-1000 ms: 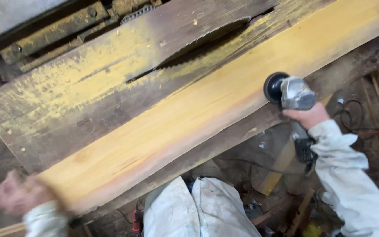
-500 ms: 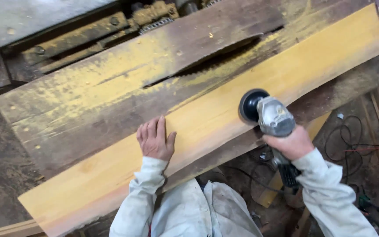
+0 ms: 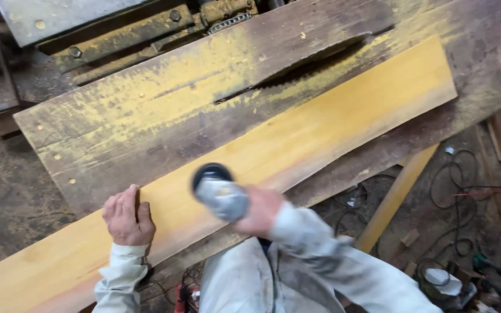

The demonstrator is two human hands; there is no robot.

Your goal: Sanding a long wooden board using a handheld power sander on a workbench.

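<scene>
A long pale yellow wooden board (image 3: pixel 320 127) lies slantwise across a dark, sawdust-dusted saw table (image 3: pixel 163 98). My left hand (image 3: pixel 127 215) rests flat on the board near its lower left part, fingers together. My right hand (image 3: pixel 260 210) grips a grey angle grinder (image 3: pixel 222 197) whose black round disc (image 3: pixel 211 173) sits on the board's middle. The grinder and right hand are blurred. A circular saw blade (image 3: pixel 314 61) pokes up through a slot in the table beyond the board.
Metal machine parts with bolts (image 3: pixel 117 35) sit at the top left. Black cables (image 3: pixel 459 191) and small tools lie on the dirty floor at the right. A slanted wooden leg (image 3: pixel 395 197) stands below the table edge.
My right hand has swept the grinder leftward along the board, from the right part to its middle. My left hand came onto the board and now lies flat further left.
</scene>
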